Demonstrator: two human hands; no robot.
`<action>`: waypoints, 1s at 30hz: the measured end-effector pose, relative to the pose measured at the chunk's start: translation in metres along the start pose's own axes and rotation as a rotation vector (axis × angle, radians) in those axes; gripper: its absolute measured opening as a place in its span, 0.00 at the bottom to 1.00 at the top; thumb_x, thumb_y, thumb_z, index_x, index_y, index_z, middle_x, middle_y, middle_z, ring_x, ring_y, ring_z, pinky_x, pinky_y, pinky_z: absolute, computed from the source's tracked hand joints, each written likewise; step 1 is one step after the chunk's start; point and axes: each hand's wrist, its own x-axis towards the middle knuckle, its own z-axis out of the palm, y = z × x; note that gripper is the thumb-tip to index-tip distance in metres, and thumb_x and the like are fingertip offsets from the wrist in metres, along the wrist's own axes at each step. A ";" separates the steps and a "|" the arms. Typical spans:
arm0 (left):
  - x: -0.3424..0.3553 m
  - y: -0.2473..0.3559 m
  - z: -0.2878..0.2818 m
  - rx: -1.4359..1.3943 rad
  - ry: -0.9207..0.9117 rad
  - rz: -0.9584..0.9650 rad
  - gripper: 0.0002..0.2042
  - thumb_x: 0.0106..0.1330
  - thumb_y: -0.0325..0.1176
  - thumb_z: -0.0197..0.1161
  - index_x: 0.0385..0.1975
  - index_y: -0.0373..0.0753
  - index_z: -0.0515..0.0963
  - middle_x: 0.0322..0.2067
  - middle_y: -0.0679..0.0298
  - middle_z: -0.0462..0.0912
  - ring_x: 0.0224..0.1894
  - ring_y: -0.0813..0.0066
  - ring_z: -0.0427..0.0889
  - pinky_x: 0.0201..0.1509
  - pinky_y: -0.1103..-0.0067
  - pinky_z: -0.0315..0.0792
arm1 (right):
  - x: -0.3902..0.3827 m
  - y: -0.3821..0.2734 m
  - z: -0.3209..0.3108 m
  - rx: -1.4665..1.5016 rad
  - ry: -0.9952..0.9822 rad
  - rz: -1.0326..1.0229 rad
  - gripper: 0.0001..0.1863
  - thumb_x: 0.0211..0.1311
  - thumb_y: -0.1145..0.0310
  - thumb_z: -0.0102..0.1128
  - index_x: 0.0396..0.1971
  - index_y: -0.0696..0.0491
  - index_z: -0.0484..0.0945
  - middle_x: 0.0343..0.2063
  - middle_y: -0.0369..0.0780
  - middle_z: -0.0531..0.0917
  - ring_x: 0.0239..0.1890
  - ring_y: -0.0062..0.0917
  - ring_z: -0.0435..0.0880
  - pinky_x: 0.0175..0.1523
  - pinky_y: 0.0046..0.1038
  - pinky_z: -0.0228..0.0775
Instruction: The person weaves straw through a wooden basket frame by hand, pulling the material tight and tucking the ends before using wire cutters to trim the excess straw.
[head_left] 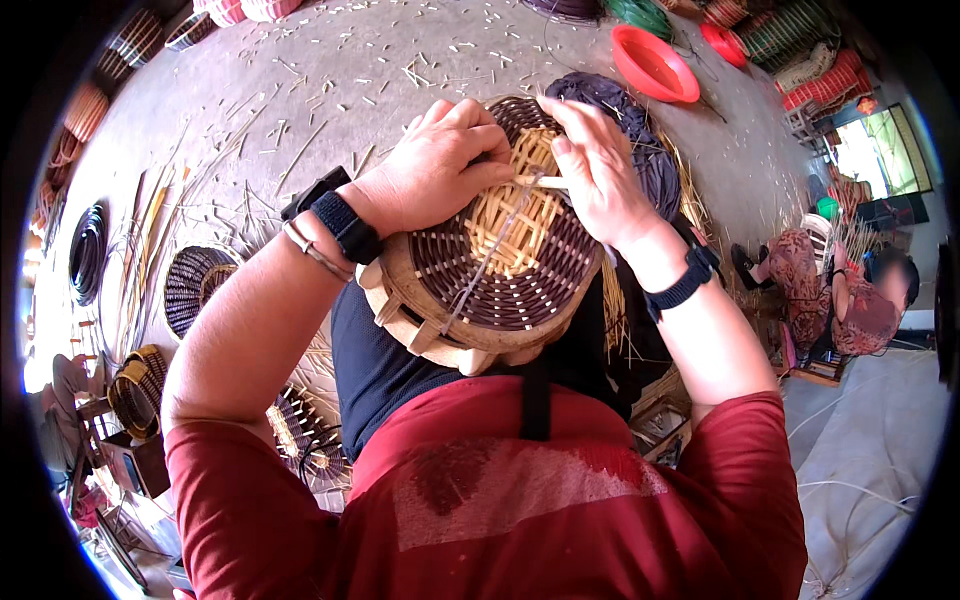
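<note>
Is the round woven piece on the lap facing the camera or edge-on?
Facing the camera: the woven piece shows its pale centre and dark surrounding ring broadly. Whether it lies level, I cannot tell.

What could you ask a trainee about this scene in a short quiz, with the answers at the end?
1. Multiple choice: what colour is the centre of the round woven basket?
a) green
b) pale straw
c) bright blue

2. True or false: in the picture, the red basin lies to the left of the person's left hand.

3. Fill in the blank: between the left hand and the right hand, above the weave, shows a pale ____.

Key:
1. b
2. False; it lies on the floor to the upper right.
3. strip
</note>
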 end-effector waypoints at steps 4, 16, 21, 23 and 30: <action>-0.006 -0.002 -0.002 0.077 0.033 0.042 0.09 0.75 0.39 0.65 0.43 0.40 0.82 0.47 0.58 0.77 0.55 0.54 0.74 0.64 0.63 0.68 | 0.012 0.005 0.018 -0.048 -0.097 0.153 0.31 0.85 0.45 0.38 0.75 0.49 0.67 0.67 0.47 0.75 0.71 0.42 0.71 0.76 0.47 0.58; -0.009 0.016 -0.013 0.064 -0.059 -0.035 0.22 0.60 0.50 0.77 0.40 0.39 0.79 0.48 0.57 0.76 0.56 0.53 0.73 0.66 0.62 0.65 | 0.034 0.014 0.025 -0.241 -0.258 0.268 0.44 0.74 0.31 0.48 0.80 0.42 0.60 0.72 0.51 0.71 0.75 0.50 0.68 0.79 0.50 0.57; -0.011 0.019 -0.016 0.046 -0.085 -0.115 0.28 0.51 0.52 0.82 0.40 0.38 0.79 0.51 0.57 0.76 0.59 0.53 0.73 0.69 0.61 0.65 | 0.029 0.013 0.023 -0.150 -0.271 0.221 0.46 0.74 0.27 0.44 0.80 0.44 0.62 0.72 0.50 0.72 0.75 0.46 0.66 0.79 0.50 0.53; -0.012 0.020 -0.016 0.046 -0.059 -0.076 0.28 0.49 0.53 0.81 0.40 0.39 0.79 0.52 0.57 0.77 0.61 0.52 0.73 0.70 0.60 0.64 | 0.016 0.020 0.011 0.053 -0.264 0.136 0.46 0.74 0.27 0.45 0.79 0.46 0.64 0.73 0.50 0.70 0.77 0.45 0.65 0.80 0.49 0.51; -0.011 0.026 -0.014 0.052 -0.107 -0.087 0.27 0.50 0.54 0.80 0.38 0.39 0.80 0.53 0.59 0.77 0.62 0.54 0.72 0.70 0.60 0.63 | -0.004 0.045 -0.008 0.279 -0.343 0.104 0.53 0.65 0.22 0.55 0.76 0.50 0.68 0.76 0.50 0.66 0.81 0.43 0.60 0.83 0.44 0.51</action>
